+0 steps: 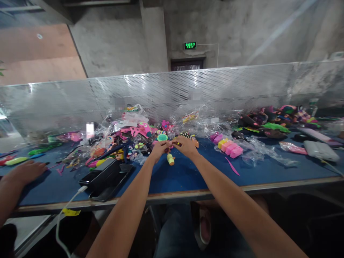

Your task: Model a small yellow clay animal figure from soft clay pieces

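My left hand (159,148) and my right hand (186,146) meet over the blue table top (188,173), fingertips pinched together on a small pink piece (171,144) between them. Just below the hands lies a small yellow and green toy figure (170,159). A green round piece (162,137) sits right behind my left hand. Behind the hands spreads a heap of colourful toy parts in clear plastic bags (129,132).
Pink and yellow blocks (229,146) lie right of my hands, a thin pink strip (232,166) nearer. Black phones (107,178) with a white cable lie left. Another person's hand (25,172) rests at the far left. A perforated metal screen (172,93) backs the table.
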### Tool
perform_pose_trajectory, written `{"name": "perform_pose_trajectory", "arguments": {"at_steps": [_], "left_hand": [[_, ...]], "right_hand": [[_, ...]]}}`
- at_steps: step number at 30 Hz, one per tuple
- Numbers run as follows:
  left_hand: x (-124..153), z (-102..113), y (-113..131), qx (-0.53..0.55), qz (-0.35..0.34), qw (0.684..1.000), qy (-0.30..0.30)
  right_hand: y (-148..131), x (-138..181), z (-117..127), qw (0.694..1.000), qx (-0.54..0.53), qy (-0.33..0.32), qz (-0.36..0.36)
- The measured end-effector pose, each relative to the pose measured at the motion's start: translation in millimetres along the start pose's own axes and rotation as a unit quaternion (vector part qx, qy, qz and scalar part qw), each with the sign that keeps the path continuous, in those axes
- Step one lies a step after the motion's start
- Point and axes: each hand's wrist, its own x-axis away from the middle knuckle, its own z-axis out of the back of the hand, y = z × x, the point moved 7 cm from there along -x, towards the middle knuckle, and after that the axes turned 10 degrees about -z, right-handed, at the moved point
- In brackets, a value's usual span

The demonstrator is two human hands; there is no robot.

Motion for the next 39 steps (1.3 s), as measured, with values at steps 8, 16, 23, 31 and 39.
{"name": "perform_pose_trajectory", "arguments": {"at_steps": [8,16,23,31,39], "left_hand": [[-1,0,3,-0.009,-0.013,1.000,0.001],[-1,1,3,-0.011,-0.009,1.000,0.016],[-3,11,5,-0.059,-0.042,0.996,0.049],[-4,9,5,-0.092,-0.040,0.994,0.042],[-5,10,4,-0.073,-0.044,0.995,0.044]], "right_hand": [[-1,0,0,1.000,-0.018,0.015,0.016],[0,0,4,0.999,0.011,0.046,0.013],[-1,0,3,0.999,0.009,0.041,0.009],[3,0,1,1.000,0.002,0.017,-0.012],[5,0,2,0.999,-0.014,0.029,-0.028]]}}
